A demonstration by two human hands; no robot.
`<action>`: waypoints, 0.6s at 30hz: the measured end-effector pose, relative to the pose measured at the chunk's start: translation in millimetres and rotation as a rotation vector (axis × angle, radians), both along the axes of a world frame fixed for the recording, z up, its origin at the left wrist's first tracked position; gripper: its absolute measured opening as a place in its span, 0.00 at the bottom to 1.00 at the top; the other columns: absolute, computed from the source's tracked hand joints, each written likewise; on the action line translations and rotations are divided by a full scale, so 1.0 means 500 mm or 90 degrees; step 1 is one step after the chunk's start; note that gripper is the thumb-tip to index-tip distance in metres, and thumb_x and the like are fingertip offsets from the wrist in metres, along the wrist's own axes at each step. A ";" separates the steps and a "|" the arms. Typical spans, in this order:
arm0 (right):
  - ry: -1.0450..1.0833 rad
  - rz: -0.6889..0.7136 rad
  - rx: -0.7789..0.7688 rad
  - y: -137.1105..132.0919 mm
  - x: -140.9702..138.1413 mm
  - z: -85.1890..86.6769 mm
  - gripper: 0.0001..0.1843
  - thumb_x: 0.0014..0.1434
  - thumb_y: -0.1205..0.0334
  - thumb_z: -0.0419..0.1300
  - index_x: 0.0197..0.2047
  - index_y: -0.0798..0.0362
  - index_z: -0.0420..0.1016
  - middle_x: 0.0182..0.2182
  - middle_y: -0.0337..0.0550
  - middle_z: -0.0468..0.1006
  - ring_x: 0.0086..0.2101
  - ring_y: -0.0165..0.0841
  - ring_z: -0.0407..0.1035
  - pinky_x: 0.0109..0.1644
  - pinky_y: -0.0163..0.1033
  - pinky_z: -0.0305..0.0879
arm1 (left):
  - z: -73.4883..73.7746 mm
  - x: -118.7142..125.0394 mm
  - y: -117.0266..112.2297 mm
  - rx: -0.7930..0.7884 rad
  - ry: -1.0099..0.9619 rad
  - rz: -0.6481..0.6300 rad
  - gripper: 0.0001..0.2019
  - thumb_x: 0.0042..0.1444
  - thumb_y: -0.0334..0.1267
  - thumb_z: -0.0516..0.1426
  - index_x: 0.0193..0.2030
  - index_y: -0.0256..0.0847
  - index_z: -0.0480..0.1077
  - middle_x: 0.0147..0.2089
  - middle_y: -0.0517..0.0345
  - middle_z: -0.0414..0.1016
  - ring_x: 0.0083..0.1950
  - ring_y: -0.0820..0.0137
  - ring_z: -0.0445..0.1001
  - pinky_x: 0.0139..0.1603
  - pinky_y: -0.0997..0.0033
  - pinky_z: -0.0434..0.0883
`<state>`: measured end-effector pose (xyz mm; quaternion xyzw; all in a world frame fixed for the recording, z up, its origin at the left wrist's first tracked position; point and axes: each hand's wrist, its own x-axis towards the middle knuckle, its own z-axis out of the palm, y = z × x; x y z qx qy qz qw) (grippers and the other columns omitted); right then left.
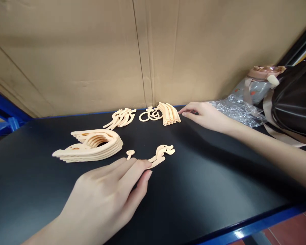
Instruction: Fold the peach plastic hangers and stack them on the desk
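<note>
My left hand (pixel 112 190) is closed on beige plastic hanger arms (pixel 159 158), two curved pieces lying together just above the black surface. Behind its fingers a small beige hook end (pixel 130 153) sticks up; whether it joins the held pieces is hidden. My right hand (pixel 204 114) reaches to the back, thumb and index finger slightly apart, with its fingertips beside a row of curved beige hanger arms (pixel 169 114). Whether it touches the row I cannot tell. To the left of that row lie round beige hooks (pixel 150 114) and another group of curved pieces (pixel 120 118).
A stack of folded beige hangers (pixel 89 146) sits at the left on the black shelf (pixel 193 197). Cardboard (pixel 104 61) stands along the back. At the right are crumpled clear plastic (pixel 237 110), a bottle with a strap (pixel 260 85) and a dark bag (pixel 295 95).
</note>
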<state>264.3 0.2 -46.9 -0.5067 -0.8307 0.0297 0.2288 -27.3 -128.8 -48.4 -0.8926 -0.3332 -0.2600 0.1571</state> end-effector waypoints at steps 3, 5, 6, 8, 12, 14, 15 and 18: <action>-0.041 0.013 0.016 0.053 0.005 -0.019 0.16 0.63 0.60 0.53 0.49 0.51 0.78 0.46 0.43 0.79 0.43 0.38 0.74 0.48 0.41 0.66 | -0.002 0.000 0.000 -0.017 -0.001 0.005 0.07 0.64 0.33 0.50 0.41 0.42 0.68 0.30 0.65 0.76 0.27 0.73 0.76 0.25 0.70 0.67; -0.041 0.031 0.022 0.080 0.004 -0.032 0.17 0.65 0.58 0.51 0.49 0.50 0.78 0.47 0.43 0.79 0.44 0.38 0.73 0.49 0.41 0.66 | -0.005 -0.003 0.003 -0.019 0.009 0.012 0.07 0.64 0.32 0.49 0.40 0.42 0.68 0.29 0.66 0.75 0.26 0.72 0.75 0.24 0.70 0.66; -0.042 0.032 0.022 0.090 0.004 -0.038 0.18 0.66 0.56 0.50 0.49 0.50 0.79 0.47 0.43 0.79 0.44 0.38 0.74 0.49 0.41 0.66 | -0.006 -0.005 0.005 -0.017 0.010 0.013 0.07 0.64 0.32 0.49 0.40 0.42 0.68 0.29 0.65 0.75 0.26 0.72 0.75 0.24 0.69 0.65; -0.044 0.024 0.021 0.105 0.004 -0.048 0.21 0.68 0.52 0.47 0.45 0.51 0.80 0.45 0.44 0.80 0.43 0.38 0.74 0.48 0.40 0.67 | -0.008 -0.008 0.008 -0.016 0.010 0.012 0.08 0.64 0.32 0.49 0.40 0.42 0.68 0.29 0.65 0.75 0.26 0.72 0.75 0.24 0.69 0.65; -0.056 -0.004 0.027 0.114 0.013 -0.063 0.26 0.69 0.50 0.43 0.40 0.54 0.80 0.40 0.47 0.81 0.40 0.39 0.74 0.46 0.42 0.67 | -0.007 -0.010 0.010 -0.019 0.015 0.013 0.07 0.65 0.33 0.49 0.40 0.43 0.68 0.30 0.65 0.76 0.26 0.72 0.75 0.24 0.69 0.65; -0.067 -0.009 0.038 0.112 0.017 -0.065 0.26 0.69 0.51 0.43 0.41 0.55 0.80 0.40 0.49 0.81 0.39 0.40 0.74 0.45 0.44 0.66 | -0.006 -0.009 0.010 -0.023 0.030 0.020 0.06 0.64 0.34 0.49 0.40 0.42 0.67 0.30 0.64 0.76 0.26 0.71 0.75 0.24 0.68 0.65; -0.073 -0.007 0.044 0.110 0.018 -0.065 0.26 0.69 0.51 0.43 0.42 0.55 0.79 0.40 0.50 0.80 0.40 0.41 0.74 0.46 0.44 0.66 | -0.006 -0.008 0.011 -0.018 0.033 0.023 0.06 0.64 0.34 0.49 0.39 0.42 0.67 0.30 0.63 0.75 0.27 0.70 0.75 0.25 0.68 0.65; -0.089 0.011 0.061 0.102 0.015 -0.066 0.22 0.69 0.53 0.45 0.49 0.54 0.77 0.45 0.50 0.78 0.44 0.41 0.72 0.49 0.46 0.65 | -0.007 -0.006 0.014 -0.006 0.040 0.035 0.07 0.64 0.33 0.48 0.37 0.43 0.66 0.30 0.62 0.75 0.28 0.69 0.75 0.27 0.67 0.66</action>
